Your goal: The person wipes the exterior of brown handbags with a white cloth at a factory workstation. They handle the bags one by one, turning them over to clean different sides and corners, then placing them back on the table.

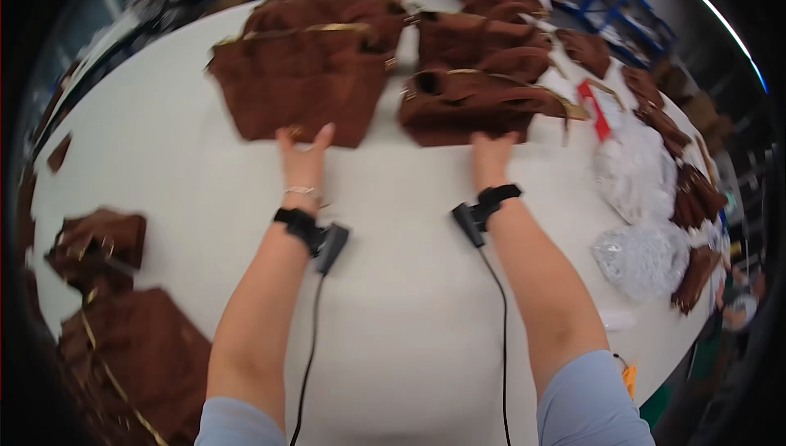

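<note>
The left hand [304, 153] touches the lower edge of one brown bag [307, 81]; the right hand [491, 155] touches another bag [475, 106] on the white surface [409, 298].

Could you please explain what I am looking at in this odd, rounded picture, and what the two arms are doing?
The picture comes from a wide fisheye camera worn on a person's head, looking down, so straight edges bend near the rim. The two bare forearms rising from the lower edge are that person's own. Each wrist carries a small black strapped device with a cable running back toward the body.

The left hand touches the lower edge of a brown suede bag with gold trim. The right hand rests against a second brown bag lying on its side. Whether either hand actually grips its bag cannot be told.

Everything lies on a large white table. More brown bags are piled behind and at the lower left. On the right sit clear plastic packets of small parts.
</note>
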Demonstrator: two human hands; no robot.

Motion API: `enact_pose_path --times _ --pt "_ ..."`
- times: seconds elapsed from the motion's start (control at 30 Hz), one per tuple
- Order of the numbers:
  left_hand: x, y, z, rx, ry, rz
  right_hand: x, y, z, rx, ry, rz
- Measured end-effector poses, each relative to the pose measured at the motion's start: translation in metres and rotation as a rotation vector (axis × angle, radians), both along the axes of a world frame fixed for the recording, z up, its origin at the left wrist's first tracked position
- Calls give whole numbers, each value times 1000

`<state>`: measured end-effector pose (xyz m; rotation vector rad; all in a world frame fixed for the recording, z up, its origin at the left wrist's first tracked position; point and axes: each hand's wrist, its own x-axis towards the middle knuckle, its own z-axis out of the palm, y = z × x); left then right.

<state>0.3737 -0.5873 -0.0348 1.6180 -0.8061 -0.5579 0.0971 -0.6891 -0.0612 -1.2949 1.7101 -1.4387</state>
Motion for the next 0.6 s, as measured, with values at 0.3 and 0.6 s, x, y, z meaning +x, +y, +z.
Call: enact_pose_path --times 0.3,0.6 --pt "-128 306 24 114 603 -427 -3 131 37 472 -404 286" --pt "-51 543 64 442 707 -390 201 435 220 -292 143 1408"
